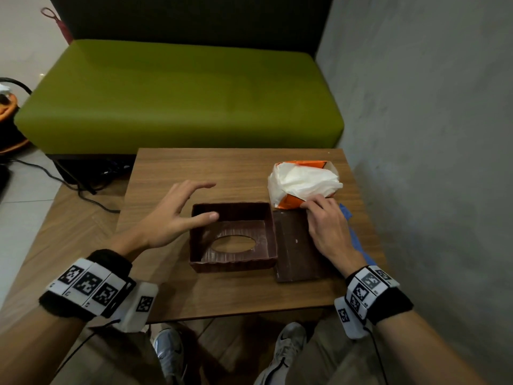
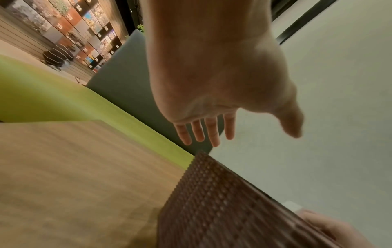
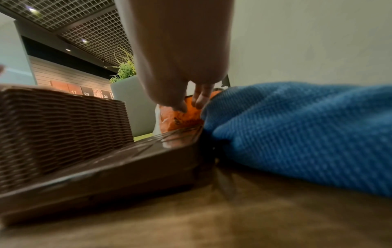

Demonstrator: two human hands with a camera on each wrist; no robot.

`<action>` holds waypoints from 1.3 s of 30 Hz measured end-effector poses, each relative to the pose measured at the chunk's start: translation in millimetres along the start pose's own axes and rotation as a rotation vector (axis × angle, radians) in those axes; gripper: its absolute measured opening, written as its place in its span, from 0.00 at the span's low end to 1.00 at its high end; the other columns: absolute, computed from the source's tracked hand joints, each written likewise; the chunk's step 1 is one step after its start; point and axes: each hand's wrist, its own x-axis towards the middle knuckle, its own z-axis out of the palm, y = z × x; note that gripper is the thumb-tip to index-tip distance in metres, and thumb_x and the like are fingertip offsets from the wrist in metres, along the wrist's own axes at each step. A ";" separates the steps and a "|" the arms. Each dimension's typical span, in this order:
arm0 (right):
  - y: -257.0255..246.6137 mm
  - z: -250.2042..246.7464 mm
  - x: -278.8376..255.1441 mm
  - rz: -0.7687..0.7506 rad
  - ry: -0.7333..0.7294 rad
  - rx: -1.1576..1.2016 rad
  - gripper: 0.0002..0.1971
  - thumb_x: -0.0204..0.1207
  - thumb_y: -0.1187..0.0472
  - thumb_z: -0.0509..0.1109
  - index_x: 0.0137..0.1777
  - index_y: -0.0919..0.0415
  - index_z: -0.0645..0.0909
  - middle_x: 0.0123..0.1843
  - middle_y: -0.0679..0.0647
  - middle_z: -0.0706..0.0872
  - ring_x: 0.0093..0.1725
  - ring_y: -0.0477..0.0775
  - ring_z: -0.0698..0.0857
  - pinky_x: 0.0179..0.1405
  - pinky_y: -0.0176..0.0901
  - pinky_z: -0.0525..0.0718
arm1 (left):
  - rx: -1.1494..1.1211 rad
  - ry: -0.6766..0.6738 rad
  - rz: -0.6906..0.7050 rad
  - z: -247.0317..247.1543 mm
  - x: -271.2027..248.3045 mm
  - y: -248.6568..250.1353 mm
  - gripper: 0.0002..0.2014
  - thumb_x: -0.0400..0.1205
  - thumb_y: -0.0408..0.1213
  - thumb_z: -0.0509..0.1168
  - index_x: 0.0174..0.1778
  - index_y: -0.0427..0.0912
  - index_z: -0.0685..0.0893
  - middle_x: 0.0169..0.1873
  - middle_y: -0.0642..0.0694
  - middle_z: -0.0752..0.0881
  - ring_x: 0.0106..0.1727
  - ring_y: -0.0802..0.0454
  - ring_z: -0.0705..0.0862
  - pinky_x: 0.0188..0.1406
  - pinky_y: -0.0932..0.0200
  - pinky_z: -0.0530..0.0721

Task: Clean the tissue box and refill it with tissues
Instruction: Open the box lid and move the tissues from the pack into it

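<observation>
Right hand (image 1: 329, 232) pinches pack (image 1: 302, 184) corner; left hand (image 1: 177, 215) spread, empty, over box (image 1: 233, 263); risk: wrapper tears, tissues spill.

Green upholstered bench (image 1: 177, 95) with dark backrest (image 1: 191, 20) beyond far edge of wooden table (image 1: 222, 295). Grey wall (image 1: 430, 134) along table's right edge. Black cables (image 1: 69, 179) on tiled floor (image 1: 19, 218) at left. Grey sneakers (image 1: 288, 345) below near edge. Potted plant (image 3: 125, 68) in background.
</observation>
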 end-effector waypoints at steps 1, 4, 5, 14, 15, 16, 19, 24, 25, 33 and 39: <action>-0.3 -2.5 -0.8 -0.004 0.034 0.004 0.08 0.77 0.72 0.69 0.53 0.63 0.84 0.54 0.55 0.84 0.48 0.59 0.81 0.41 0.50 0.81 | 0.022 0.017 0.014 3.2 6.0 3.8 0.36 0.72 0.72 0.62 0.75 0.61 0.72 0.69 0.65 0.76 0.73 0.65 0.69 0.72 0.52 0.71; -3.0 -12.6 -1.1 -0.027 0.119 0.006 0.05 0.77 0.72 0.69 0.49 0.64 0.83 0.50 0.56 0.84 0.46 0.58 0.81 0.38 0.48 0.80 | 0.062 0.018 0.046 14.1 23.8 17.7 0.30 0.75 0.69 0.60 0.70 0.60 0.77 0.66 0.64 0.78 0.70 0.64 0.72 0.72 0.49 0.73; -4.3 -16.4 -0.7 -0.037 0.145 0.009 0.05 0.77 0.71 0.69 0.49 0.64 0.83 0.50 0.56 0.85 0.46 0.57 0.81 0.38 0.47 0.80 | 0.077 0.013 0.057 17.9 28.7 22.5 0.28 0.75 0.69 0.60 0.69 0.61 0.77 0.66 0.64 0.78 0.69 0.64 0.72 0.72 0.48 0.72; -27.6 -28.6 -1.9 -0.106 0.336 0.098 0.04 0.76 0.71 0.73 0.49 0.66 0.87 0.48 0.58 0.86 0.45 0.55 0.85 0.39 0.45 0.84 | 0.187 0.008 0.078 53.7 45.6 45.1 0.39 0.76 0.71 0.56 0.80 0.54 0.64 0.79 0.54 0.71 0.77 0.56 0.71 0.76 0.38 0.69; -32.3 -27.0 -1.9 -0.130 0.342 0.111 0.04 0.76 0.71 0.73 0.49 0.66 0.87 0.48 0.58 0.86 0.44 0.55 0.85 0.40 0.44 0.84 | 0.168 0.003 0.064 56.1 48.5 46.3 0.42 0.75 0.72 0.57 0.82 0.53 0.61 0.80 0.53 0.70 0.78 0.56 0.71 0.76 0.38 0.68; -37.3 -25.1 -1.6 -0.155 0.341 0.126 0.04 0.76 0.70 0.72 0.49 0.67 0.87 0.47 0.58 0.86 0.44 0.54 0.85 0.40 0.42 0.84 | 0.134 0.001 0.055 58.2 52.4 47.4 0.44 0.74 0.72 0.59 0.82 0.54 0.59 0.81 0.53 0.69 0.79 0.55 0.71 0.77 0.38 0.68; -47.8 -17.5 -0.3 -0.204 0.305 0.175 0.06 0.78 0.68 0.69 0.50 0.67 0.86 0.46 0.59 0.86 0.44 0.51 0.83 0.43 0.35 0.81 | -0.032 0.014 0.002 60.5 65.9 50.1 0.53 0.69 0.70 0.70 0.84 0.55 0.50 0.83 0.53 0.65 0.79 0.53 0.71 0.79 0.42 0.69; -43.9 -10.8 0.4 -0.204 0.168 0.256 0.07 0.76 0.73 0.70 0.52 0.69 0.85 0.54 0.60 0.86 0.54 0.50 0.82 0.58 0.32 0.80 | 0.070 0.034 -0.031 52.2 86.5 42.6 0.57 0.68 0.59 0.78 0.86 0.47 0.51 0.82 0.48 0.67 0.78 0.46 0.72 0.80 0.40 0.65; -42.0 -10.6 1.3 -0.191 0.137 0.273 0.09 0.75 0.75 0.71 0.53 0.68 0.85 0.58 0.59 0.85 0.57 0.50 0.82 0.63 0.29 0.78 | 0.092 0.047 -0.013 50.6 88.8 42.2 0.54 0.70 0.57 0.78 0.86 0.46 0.53 0.81 0.48 0.69 0.77 0.47 0.72 0.80 0.41 0.64; -21.5 0.4 9.5 -0.079 -0.039 0.338 0.17 0.78 0.73 0.69 0.67 0.64 0.82 0.67 0.54 0.83 0.68 0.49 0.79 0.70 0.48 0.79 | 0.148 0.013 0.036 57.4 107.5 37.4 0.45 0.76 0.53 0.74 0.85 0.48 0.58 0.80 0.48 0.67 0.76 0.48 0.70 0.76 0.42 0.72; -17.2 1.7 3.4 -0.110 -0.094 0.069 0.11 0.75 0.65 0.73 0.56 0.56 0.85 0.58 0.47 0.86 0.66 0.54 0.75 0.62 0.47 0.70 | 0.454 -0.106 -0.089 61.4 102.5 29.4 0.33 0.81 0.64 0.58 0.79 0.55 0.60 0.64 0.44 0.85 0.55 0.43 0.87 0.54 0.43 0.84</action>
